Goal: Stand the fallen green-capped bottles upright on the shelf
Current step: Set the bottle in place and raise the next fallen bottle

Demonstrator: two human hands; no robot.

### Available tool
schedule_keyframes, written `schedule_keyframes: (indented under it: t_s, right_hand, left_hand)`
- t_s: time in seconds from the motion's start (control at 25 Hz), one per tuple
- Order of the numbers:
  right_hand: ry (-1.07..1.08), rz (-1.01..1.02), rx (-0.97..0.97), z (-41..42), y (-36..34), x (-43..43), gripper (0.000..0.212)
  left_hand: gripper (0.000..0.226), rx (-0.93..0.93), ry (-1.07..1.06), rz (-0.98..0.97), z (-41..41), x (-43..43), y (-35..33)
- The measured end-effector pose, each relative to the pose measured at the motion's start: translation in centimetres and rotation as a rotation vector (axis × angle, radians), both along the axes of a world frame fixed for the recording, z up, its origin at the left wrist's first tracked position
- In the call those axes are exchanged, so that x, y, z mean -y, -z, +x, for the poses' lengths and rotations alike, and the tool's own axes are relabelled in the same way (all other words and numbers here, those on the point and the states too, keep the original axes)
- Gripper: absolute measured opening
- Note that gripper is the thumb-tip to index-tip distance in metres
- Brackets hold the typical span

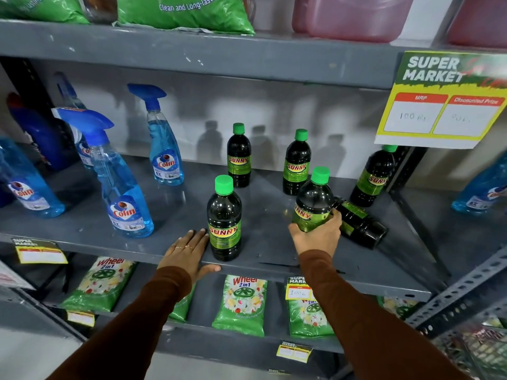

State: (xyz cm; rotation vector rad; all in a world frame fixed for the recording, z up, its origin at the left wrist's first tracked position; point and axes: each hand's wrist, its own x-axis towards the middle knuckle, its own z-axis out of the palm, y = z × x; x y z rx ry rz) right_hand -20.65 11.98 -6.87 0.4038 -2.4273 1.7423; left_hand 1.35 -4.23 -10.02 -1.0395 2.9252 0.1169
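Several dark bottles with green caps and green "SUNNY" labels are on the grey shelf [170,212]. My right hand [318,237] grips one bottle [311,200] by its lower half, held nearly upright, its base hidden by my fingers. Right behind it another bottle [359,224] lies on its side, base toward me. One bottle [225,219] stands upright near the front edge, beside my left hand [188,255], which rests flat and open on the shelf edge. Two more bottles stand at the back [239,156] [297,163], and one [374,178] stands at the far right.
Blue Colin spray bottles [123,185] [164,149] stand on the shelf's left part. A yellow price sign [441,102] hangs from the shelf above at right. Green detergent packets [241,305] lie on the shelf below. A slotted metal upright [461,289] is at right.
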Motion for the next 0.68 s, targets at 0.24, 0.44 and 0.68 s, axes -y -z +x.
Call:
schedule_keyframes:
  t_s: [0.24, 0.44, 0.68]
  right_hand:
    - [-0.042, -0.015, 0.077, -0.6, -0.1, 0.4, 0.096]
    - [-0.248, 0.104, 0.153, -0.9, -0.7, -0.8, 0.081]
    - [-0.351, 0.134, 0.151, 0.5, -0.6, -3.7, 0.071]
  left_hand:
    - [0.138, -0.034, -0.071, -0.005, -0.1, -0.7, 0.1]
    - [0.127, -0.009, -0.101, -0.006, 0.0, -0.7, -0.2]
    - [0.089, 0.0, -0.103, 0.026, 0.3, -1.5, 0.2]
